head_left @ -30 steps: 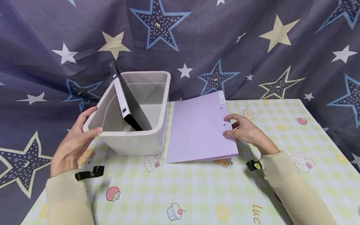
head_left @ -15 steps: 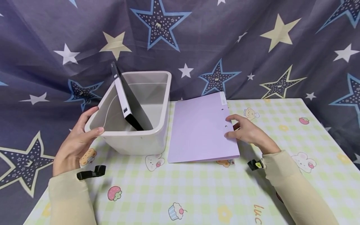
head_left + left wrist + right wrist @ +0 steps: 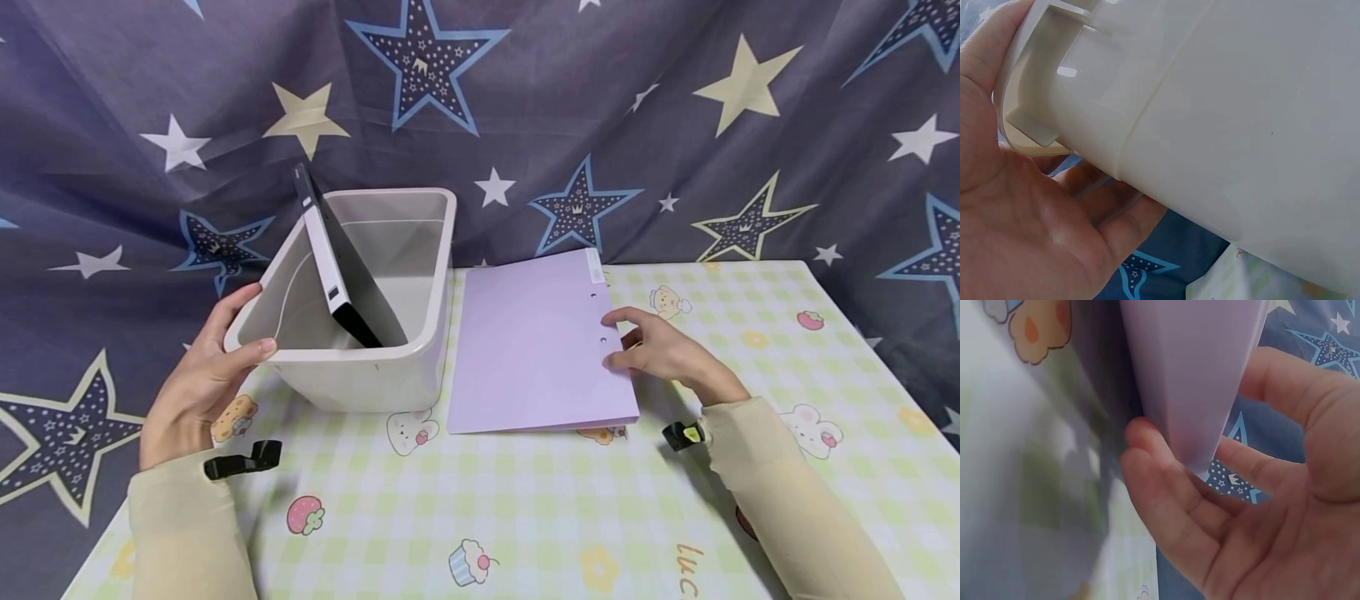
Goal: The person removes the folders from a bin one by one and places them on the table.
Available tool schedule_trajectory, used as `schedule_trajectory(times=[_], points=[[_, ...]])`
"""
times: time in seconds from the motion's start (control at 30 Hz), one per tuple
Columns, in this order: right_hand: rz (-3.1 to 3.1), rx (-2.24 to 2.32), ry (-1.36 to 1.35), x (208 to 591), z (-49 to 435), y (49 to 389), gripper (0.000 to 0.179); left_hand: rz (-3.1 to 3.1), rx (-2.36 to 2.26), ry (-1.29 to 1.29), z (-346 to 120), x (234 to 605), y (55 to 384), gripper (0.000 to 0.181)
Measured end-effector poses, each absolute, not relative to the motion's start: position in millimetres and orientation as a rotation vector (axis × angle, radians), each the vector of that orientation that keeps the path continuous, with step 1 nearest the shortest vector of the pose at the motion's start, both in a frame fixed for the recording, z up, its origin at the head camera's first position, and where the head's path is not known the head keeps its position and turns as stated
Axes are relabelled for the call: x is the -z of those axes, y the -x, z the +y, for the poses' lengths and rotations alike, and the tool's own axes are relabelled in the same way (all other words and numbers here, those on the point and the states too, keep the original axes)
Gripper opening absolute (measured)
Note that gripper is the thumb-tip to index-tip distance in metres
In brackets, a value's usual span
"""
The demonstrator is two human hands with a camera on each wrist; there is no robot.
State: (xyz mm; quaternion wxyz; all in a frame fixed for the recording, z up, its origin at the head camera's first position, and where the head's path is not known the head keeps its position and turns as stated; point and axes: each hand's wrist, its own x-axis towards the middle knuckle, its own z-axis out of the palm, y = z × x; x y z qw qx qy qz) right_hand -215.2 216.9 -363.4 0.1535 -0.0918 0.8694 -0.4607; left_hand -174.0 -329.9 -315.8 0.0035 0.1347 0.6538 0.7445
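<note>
At the near left corner of a pale grey plastic bin (image 3: 360,383), my left hand (image 3: 213,362) grips the rim, thumb over the front edge. The left wrist view shows the fingers (image 3: 1129,219) under the bin's outer wall (image 3: 1229,125). A black binder with a white spine (image 3: 327,258) leans inside the bin, its top end above the rim. To the right of the bin lies a light purple folder (image 3: 528,350), its right side raised slightly. My right hand (image 3: 660,346) holds that side, thumb on top and other fingers beneath, as the right wrist view shows.
A table (image 3: 375,500) with a green checked, cartoon-printed cloth carries everything. A dark curtain (image 3: 495,100) with stars hangs directly behind its far edge, close to the bin and the folder.
The far edge of the purple folder sits a touch lower in the view than a second ago. Both hands keep their holds, and the bin and binder stay put.
</note>
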Motion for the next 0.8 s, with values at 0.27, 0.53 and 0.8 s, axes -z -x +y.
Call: schedule_trajectory(times=[0.27,0.53,0.8], points=[[2.461,1.333,0.241,366.2,218.3,216.8,0.066,2.054,-2.329,-0.431,-330.6,316.1,173.3,0.075],[2.462,1.312,0.219,370.1,219.1,218.2,0.069,2.073,-2.318,-0.424,-329.9,315.9,173.6,0.075],[2.471,1.295,0.238,373.3,220.7,219.8,0.066,2.053,-2.329,-0.435,-329.9,315.7,173.7,0.075]])
